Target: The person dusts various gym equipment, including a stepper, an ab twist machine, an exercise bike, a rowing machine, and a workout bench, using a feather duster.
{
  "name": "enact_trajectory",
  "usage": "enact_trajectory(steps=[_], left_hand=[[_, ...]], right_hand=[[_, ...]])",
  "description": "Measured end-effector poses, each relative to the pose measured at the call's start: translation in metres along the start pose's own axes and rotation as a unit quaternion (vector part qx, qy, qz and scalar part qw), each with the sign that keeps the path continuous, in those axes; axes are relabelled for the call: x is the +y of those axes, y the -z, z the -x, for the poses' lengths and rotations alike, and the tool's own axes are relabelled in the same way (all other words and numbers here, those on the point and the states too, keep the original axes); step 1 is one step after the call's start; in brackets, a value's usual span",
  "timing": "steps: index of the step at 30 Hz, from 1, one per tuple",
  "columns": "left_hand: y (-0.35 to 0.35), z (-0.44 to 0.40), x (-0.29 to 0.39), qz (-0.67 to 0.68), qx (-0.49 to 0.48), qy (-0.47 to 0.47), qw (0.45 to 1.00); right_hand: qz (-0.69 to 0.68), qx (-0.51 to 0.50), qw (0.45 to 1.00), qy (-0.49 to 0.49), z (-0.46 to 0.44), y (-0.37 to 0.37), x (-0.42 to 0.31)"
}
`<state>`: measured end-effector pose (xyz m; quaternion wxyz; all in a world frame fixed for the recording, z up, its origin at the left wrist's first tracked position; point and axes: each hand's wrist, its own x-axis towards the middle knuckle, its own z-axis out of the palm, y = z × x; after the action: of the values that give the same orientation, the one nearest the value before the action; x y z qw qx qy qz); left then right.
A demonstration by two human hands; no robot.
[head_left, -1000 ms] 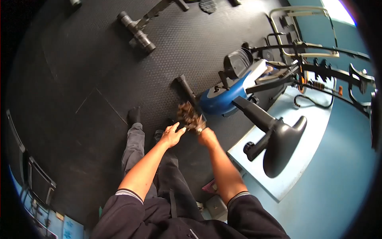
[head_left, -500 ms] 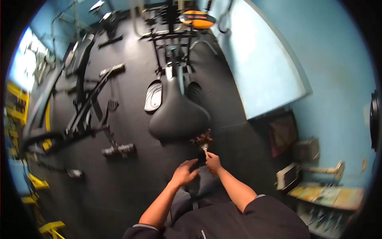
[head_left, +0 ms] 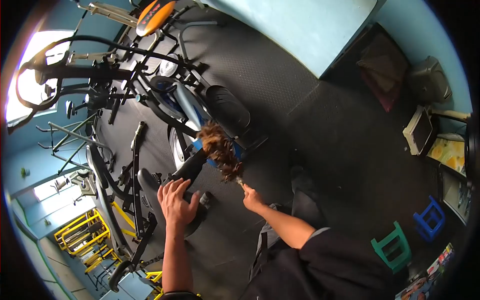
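Note:
My right hand grips the handle of a brown feather duster. The duster's feathers are over the blue and white body of an exercise bike; whether they touch it I cannot tell. My left hand is open, palm down with fingers apart, above the bike's black seat, which it partly hides. Contact between that hand and the seat is unclear. On the bike's near side is a black pedal, and its black handlebars reach to the upper left.
Black textured flooring surrounds the bike. Yellow-framed equipment stands at lower left. A light blue partition borders the top. On the right are a scale, a green stool and a blue stool.
My view has turned, so the bike now lies toward the left. The duster has come forward over the bike's body, its feathers spread longer. My left hand has moved left, over the seat.

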<state>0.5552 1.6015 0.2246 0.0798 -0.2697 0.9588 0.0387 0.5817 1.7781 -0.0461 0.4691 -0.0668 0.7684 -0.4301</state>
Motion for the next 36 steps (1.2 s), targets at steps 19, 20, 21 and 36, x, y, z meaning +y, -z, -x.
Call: enact_trajectory(steps=[19,20,21,36], left_hand=[[0.018,-0.028,0.001,0.047,-0.174,0.057,0.982],[0.020,-0.032,-0.010,0.046,-0.174,0.053,0.982],[0.019,-0.040,-0.021,0.144,-0.159,0.089,0.973],[0.023,-0.124,-0.138,0.048,-0.237,0.254,0.937]], right_hand=[[0.082,-0.105,0.972,-0.192,-0.028,0.035,-0.036],[0.051,-0.079,0.987,-0.130,-0.032,0.034,-0.048],[0.022,-0.050,0.996,-0.068,-0.037,0.033,-0.057],[0.081,-0.085,0.988,-0.099,-0.209,-0.017,-0.175]])
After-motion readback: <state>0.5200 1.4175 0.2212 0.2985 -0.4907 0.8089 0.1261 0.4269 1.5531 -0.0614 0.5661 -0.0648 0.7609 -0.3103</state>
